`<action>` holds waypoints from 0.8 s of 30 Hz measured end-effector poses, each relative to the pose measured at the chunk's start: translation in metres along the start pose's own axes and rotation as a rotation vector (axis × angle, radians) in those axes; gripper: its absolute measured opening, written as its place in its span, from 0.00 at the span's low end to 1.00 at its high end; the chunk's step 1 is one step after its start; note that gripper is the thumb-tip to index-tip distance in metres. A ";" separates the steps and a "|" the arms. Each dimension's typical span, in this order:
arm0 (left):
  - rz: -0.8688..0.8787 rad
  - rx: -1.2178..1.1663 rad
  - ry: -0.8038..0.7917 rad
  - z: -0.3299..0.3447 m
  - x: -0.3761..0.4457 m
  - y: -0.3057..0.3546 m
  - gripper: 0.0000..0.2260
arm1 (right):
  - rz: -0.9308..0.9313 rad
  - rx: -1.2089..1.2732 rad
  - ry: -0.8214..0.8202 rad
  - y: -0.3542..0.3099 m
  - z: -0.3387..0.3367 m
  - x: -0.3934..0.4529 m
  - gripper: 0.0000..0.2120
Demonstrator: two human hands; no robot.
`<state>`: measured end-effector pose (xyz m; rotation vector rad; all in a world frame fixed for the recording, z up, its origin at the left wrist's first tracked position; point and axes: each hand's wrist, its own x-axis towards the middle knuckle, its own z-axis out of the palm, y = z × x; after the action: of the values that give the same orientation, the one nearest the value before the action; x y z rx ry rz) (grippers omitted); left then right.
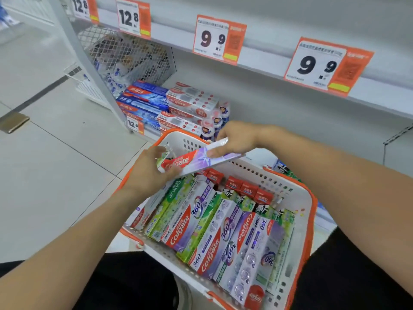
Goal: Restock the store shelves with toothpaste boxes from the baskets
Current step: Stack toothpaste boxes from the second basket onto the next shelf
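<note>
A purple and red Colgate toothpaste box (192,161) hangs over the far left corner of the white basket with orange rim (297,198). My left hand (149,171) grips its near end, fingers curled under it. My right hand (237,139) pinches its far end. The basket holds several toothpaste boxes (214,231), purple Colgate 360, green Darlie and small red ones, packed side by side. On the bottom shelf (290,121) behind the basket, stacked blue and white Colgate boxes (167,104) fill the left part.
Orange price tags 9.9 (219,39) and 12.8 (133,17) hang from the upper shelf edge. A white mesh divider (127,54) closes the shelf's left end. A white wire rack (85,83) stands on the tiled floor at left. My dark-clothed knees flank the basket.
</note>
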<state>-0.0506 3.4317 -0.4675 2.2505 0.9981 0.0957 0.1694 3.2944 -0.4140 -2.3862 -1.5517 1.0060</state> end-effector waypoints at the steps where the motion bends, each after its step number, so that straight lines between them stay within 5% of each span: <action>1: -0.008 0.074 0.022 0.005 0.000 0.000 0.30 | 0.044 -0.016 0.022 0.003 -0.002 -0.008 0.28; 9: -0.029 0.322 -0.469 0.064 -0.025 -0.007 0.20 | 0.208 0.040 0.009 0.038 -0.003 -0.073 0.31; 14: -0.029 0.298 -0.361 0.081 -0.036 -0.004 0.14 | 0.224 0.048 -0.009 0.051 0.004 -0.098 0.31; 19: -0.072 0.476 0.080 0.063 -0.024 -0.033 0.25 | 0.223 0.013 -0.008 0.052 0.005 -0.109 0.29; 22: -0.298 0.462 -0.050 0.048 -0.017 -0.051 0.27 | 0.221 0.004 -0.019 0.046 0.006 -0.110 0.30; 24: -0.272 0.526 -0.070 0.043 -0.017 -0.054 0.25 | 0.217 -0.010 -0.018 0.043 0.007 -0.109 0.31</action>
<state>-0.0839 3.4230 -0.5301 2.5229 1.4049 -0.4053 0.1707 3.1799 -0.3874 -2.6025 -1.3270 1.0630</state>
